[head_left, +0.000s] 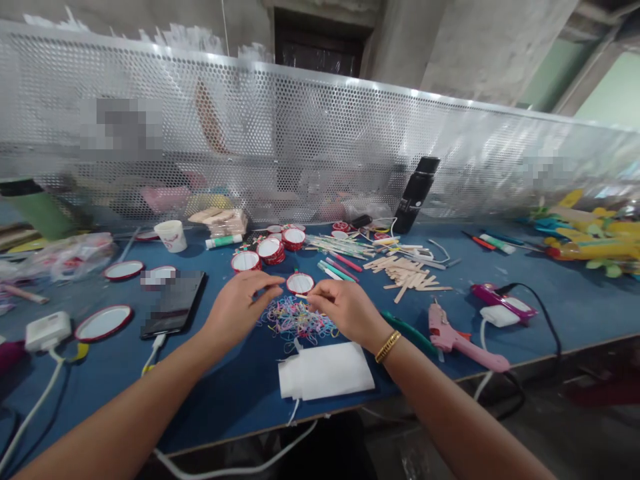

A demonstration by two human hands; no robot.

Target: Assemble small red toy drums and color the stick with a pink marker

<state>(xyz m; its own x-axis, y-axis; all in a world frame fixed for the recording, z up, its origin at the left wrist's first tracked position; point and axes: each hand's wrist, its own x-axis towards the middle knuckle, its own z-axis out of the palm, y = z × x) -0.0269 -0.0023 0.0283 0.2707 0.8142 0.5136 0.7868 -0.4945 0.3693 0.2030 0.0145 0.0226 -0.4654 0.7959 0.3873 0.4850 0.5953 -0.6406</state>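
My right hand (345, 307) pinches a short, pale wooden stick (302, 296) between thumb and fingertips. Opposite it, my left hand (243, 300) has its thumb and index finger slightly apart, with nothing visible between them. Just behind the stick lies a round, red-rimmed white disc (301, 283). A heap of thin, multicoloured loops of string or rubber (300, 320) is spread below both hands. Nearer to me is a folded white sheet or packet (327, 371), whose kind I cannot make out.
Stacked red-rimmed discs (271, 250), coloured pens (345, 262) and loose wooden sticks (403, 275) lie behind my hands. At right are a pink glue gun (463, 343) and a black bottle (417, 197). A phone (175, 303) and paper cup (171, 237) are left.
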